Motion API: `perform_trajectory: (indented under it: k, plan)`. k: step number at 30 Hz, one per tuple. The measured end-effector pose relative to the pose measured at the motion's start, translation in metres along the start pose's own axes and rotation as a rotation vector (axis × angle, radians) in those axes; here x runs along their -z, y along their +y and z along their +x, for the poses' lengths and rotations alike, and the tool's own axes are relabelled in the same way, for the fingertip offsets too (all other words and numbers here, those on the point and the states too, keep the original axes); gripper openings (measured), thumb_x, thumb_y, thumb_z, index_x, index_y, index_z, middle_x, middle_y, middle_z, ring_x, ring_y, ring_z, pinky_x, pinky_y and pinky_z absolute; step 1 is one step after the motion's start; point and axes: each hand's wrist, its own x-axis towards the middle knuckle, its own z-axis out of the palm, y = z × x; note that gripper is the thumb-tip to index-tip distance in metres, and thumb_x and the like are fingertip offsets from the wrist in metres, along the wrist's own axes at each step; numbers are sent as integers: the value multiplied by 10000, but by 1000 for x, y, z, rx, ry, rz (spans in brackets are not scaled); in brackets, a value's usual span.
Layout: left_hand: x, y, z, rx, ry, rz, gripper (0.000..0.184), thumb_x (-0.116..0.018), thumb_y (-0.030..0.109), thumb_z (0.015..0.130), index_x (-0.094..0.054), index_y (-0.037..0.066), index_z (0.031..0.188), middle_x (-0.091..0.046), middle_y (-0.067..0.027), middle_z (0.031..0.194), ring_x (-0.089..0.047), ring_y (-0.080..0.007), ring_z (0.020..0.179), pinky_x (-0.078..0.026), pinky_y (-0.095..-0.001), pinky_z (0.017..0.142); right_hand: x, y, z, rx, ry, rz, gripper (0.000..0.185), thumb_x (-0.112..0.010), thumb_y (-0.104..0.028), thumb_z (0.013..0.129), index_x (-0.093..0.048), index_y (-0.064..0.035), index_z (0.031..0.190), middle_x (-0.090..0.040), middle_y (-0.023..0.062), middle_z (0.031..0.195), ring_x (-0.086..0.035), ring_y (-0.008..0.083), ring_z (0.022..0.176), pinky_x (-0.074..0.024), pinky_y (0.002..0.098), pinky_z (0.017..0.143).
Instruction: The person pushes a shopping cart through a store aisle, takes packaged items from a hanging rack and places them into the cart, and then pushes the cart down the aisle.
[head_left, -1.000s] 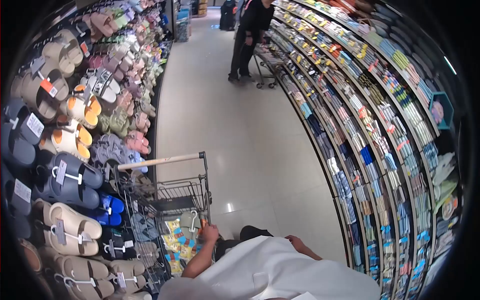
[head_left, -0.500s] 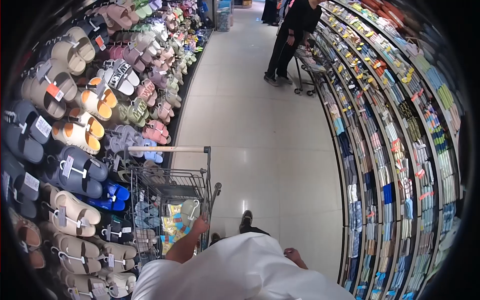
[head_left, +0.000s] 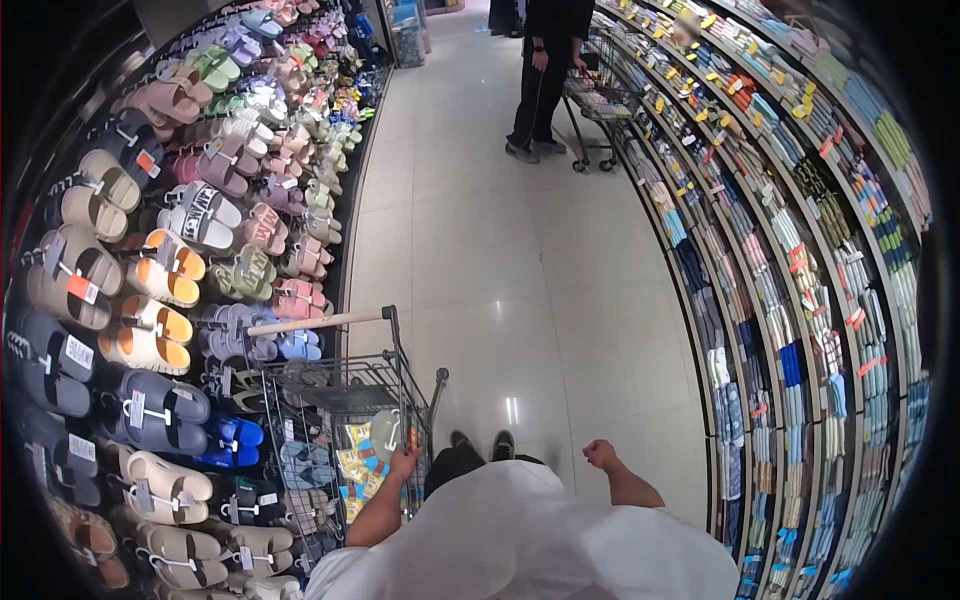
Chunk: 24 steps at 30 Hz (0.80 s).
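I have the shopping cart [head_left: 345, 372] on my left, beside the slipper display [head_left: 160, 300], with yellow-and-blue packets [head_left: 360, 460] and a greenish slipper pair [head_left: 384, 430] inside. My left hand [head_left: 403, 464] is curled around the cart's near edge, by the slippers. My right hand [head_left: 600, 455] hangs over the pale floor [head_left: 480, 270], fingers curled in, touching nothing. Shelves of folded goods [head_left: 790, 360] line the right; up the aisle, another person [head_left: 550, 75] stands beside a second cart [head_left: 598, 100].
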Motion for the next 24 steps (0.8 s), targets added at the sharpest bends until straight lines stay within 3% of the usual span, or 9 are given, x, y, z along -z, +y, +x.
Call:
perform_trajectory:
  k: [2, 5, 8, 11, 14, 15, 18, 20, 24]
  plan:
    - [5, 26, -11, -14, -7, 57, 522, -760, 368, 836, -618, -17, 1159, -697, -138, 1001, -668, -218, 883, -519, -361, 806, -1, -39, 5, 56, -52, 1, 345, -661, -384, 817, -734, -53, 881, -736, 152, 922, -687, 321, 867, -545, 402, 830]
    - [-1, -3, 41, -112, -220, 112, 586, -736, 466, 843, -641, -24, 1150, -697, -160, 1036, -666, -235, 930, -512, -369, 841, -5, -93, 13, 175, -150, -42, 370, -635, -415, 831, -737, -69, 908, -734, 155, 932, -686, 335, 897, -536, 406, 857]
    - [10, 38, 56, 69, -409, 193, 714, -731, 569, 812, -639, -34, 1182, -693, -195, 1098, -666, -275, 1008, -501, -387, 891, 0, -142, 20, 260, -257, -82, 372, -616, -417, 848, -733, -75, 936, -729, 163, 961, -682, 344, 926, -531, 403, 873]
    - [-8, 20, 109, 145, -447, 357, 813, -736, 658, 762, -656, -37, 1177, -686, -213, 1142, -658, -323, 1086, -495, -401, 935, -8, -153, 58, 331, -266, -93, 357, -602, -395, 873, -726, -67, 943, -726, 165, 993, -678, 344, 943, -531, 404, 870]
    - [-32, -12, 140, -283, -387, 262, 907, -705, 754, 710, -686, -43, 1142, -672, -235, 1195, -645, -361, 1135, -486, -418, 981, 4, -182, 76, 351, -273, -143, 343, -593, -369, 891, -717, -53, 938, -724, 168, 1005, -678, 335, 954, -533, 405, 866]
    - [-33, -12, 146, -252, -425, 328, 929, -662, 784, 720, -692, -47, 1134, -668, -237, 1208, -636, -368, 1152, -481, -420, 995, 9, -203, 80, 352, -284, -169, 339, -591, -360, 895, -714, -47, 936, -724, 170, 1006, -678, 332, 958, -534, 406, 865]
    - [-23, 43, 133, -176, -505, 495, 983, -570, 833, 760, -669, -57, 1164, -658, -252, 1220, -620, -390, 1175, -476, -434, 1013, 16, -263, 110, 414, -255, -195, 316, -619, -339, 896, -711, -42, 950, -723, 165, 999, -683, 327, 958, -535, 411, 864]
    - [-5, 77, 117, -145, -527, 579, 987, -555, 809, 801, -600, -66, 1254, -657, -277, 1193, -623, -405, 1156, -485, -454, 991, 32, -340, 108, 535, -111, -165, 247, -662, -264, 929, -667, -33, 1015, -720, 89, 927, -691, 176, 820, -555, 318, 769]
    - [-25, 63, 156, -156, -529, 530, 986, -539, 812, 806, -601, -53, 1276, -585, -297, 1307, -587, -399, 1210, -468, -432, 1026, 52, -512, 101, 776, 172, -35, 452, -682, -334, 935, -570, -25, 1245, -663, 152, 1167, -681, 276, 974, -556, 364, 806]
